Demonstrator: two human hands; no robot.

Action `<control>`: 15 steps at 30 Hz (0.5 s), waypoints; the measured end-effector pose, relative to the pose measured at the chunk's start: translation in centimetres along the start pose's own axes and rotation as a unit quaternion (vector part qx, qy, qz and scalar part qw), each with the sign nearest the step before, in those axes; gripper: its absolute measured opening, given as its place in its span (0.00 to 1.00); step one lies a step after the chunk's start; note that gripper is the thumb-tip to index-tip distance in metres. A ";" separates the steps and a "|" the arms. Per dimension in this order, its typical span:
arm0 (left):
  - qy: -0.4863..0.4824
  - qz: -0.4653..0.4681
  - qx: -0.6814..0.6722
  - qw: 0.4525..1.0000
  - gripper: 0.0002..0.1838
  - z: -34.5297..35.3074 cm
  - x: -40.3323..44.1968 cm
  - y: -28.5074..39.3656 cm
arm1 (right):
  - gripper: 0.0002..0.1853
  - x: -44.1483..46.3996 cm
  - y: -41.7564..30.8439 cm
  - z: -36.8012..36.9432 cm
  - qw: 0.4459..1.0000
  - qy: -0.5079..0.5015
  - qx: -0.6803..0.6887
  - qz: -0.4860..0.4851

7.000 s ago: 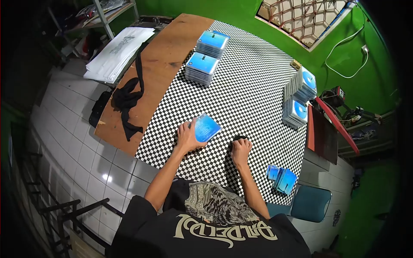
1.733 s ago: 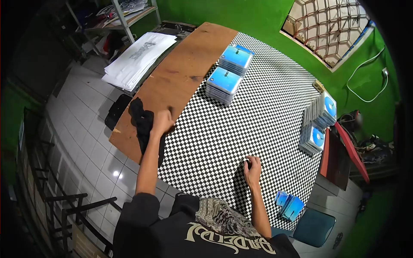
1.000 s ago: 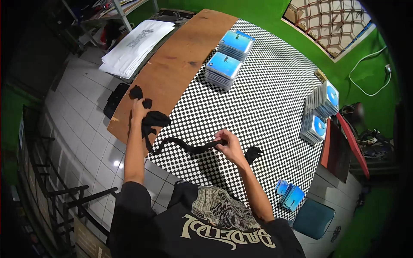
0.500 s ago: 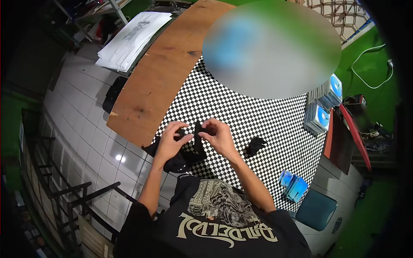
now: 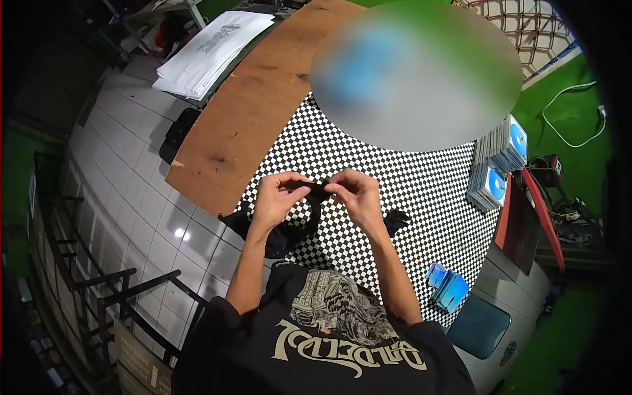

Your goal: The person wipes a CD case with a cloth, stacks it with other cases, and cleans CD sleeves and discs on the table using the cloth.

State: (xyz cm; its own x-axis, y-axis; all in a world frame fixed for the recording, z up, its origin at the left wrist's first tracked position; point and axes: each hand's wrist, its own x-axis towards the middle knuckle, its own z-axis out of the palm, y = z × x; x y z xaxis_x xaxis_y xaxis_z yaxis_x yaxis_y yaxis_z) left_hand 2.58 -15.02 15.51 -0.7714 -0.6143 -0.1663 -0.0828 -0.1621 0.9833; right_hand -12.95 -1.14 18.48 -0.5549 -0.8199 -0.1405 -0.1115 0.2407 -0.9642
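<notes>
Between both hands runs a short black strap-like piece (image 5: 316, 189), pinched at its two ends above the checkered cloth. My left hand (image 5: 280, 199) grips its left end between thumb and fingers. At the right end, my right hand (image 5: 356, 195) pinches it the same way. A loop of the black material hangs down from there toward a dark bundle (image 5: 283, 238) at the table's near edge, partly behind my left wrist; its exact kind cannot be told. Just right of my right forearm lies a small crumpled black item (image 5: 395, 221).
The checkered cloth (image 5: 421, 191) covers much of the wooden table (image 5: 227, 141). Stacks of disc cases (image 5: 487, 187) stand at right; blue cases (image 5: 451, 291) lie near the front right corner. Printed sheets (image 5: 214, 52) sit beyond the left edge. A chair (image 5: 480, 324) is at right.
The black strap was upright near my right hand and now stretches sideways between both hands. Both hands have shifted right and slightly up, and the view has tilted a little.
</notes>
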 end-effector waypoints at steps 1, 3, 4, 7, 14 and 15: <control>0.017 -0.006 0.013 1.000 0.07 0.1 0.2 0.2 | 0.06 0.5 0.7 -0.2 0.997 0.017 -0.011 -0.080; 0.029 -0.019 0.025 0.999 0.08 0.3 0.4 0.2 | 0.07 1.0 1.6 -0.5 0.969 0.050 -0.034 -0.238; 0.041 -0.032 0.038 0.998 0.09 0.4 0.5 0.2 | 0.07 0.8 1.8 -0.8 0.969 0.051 -0.035 -0.238; 0.042 -0.037 0.000 0.998 0.11 0.4 1.2 -0.8 | 0.06 0.3 1.8 -1.6 0.977 -0.054 0.206 -0.029; -0.035 -0.045 -0.217 0.974 0.10 -0.6 2.4 -2.5 | 0.03 1.1 6.2 -1.5 0.964 -0.038 0.264 -0.003; -0.033 -0.022 -0.113 0.993 0.10 0.1 2.0 -2.0 | 0.03 1.1 6.2 -1.4 0.966 -0.028 0.255 -0.024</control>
State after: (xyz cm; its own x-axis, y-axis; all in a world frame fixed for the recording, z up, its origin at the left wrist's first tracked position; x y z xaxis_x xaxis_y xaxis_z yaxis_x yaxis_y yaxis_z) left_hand 1.15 -15.85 13.20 -0.8107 -0.5517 -0.1957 0.0205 -0.3608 0.9324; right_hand -15.39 0.22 12.69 -0.5128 -0.8536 -0.0918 0.2938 -0.0739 -0.9530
